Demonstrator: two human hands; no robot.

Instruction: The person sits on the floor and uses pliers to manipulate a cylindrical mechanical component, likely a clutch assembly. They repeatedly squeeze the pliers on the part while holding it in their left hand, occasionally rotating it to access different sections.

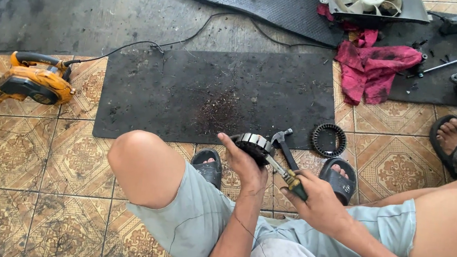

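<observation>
My left hand (246, 163) grips a round metal rotor-like part (254, 144) with a segmented rim, held above my sandalled feet. My right hand (315, 198) holds a screwdriver (284, 175) by its green and yellow handle. Its shaft points up-left and its tip meets the round part. A hammer (283, 142) lies on the tiles just behind the round part. A black ring with inner teeth (329, 140) lies at the right edge of a black rubber mat (188, 92).
An orange and black corded power blower (25, 82) rests on the tiled floor at left, its cable running across the concrete. A red rag (372, 66) lies at upper right beside metal parts and a fan. Another person's sandalled foot (448, 135) is at far right.
</observation>
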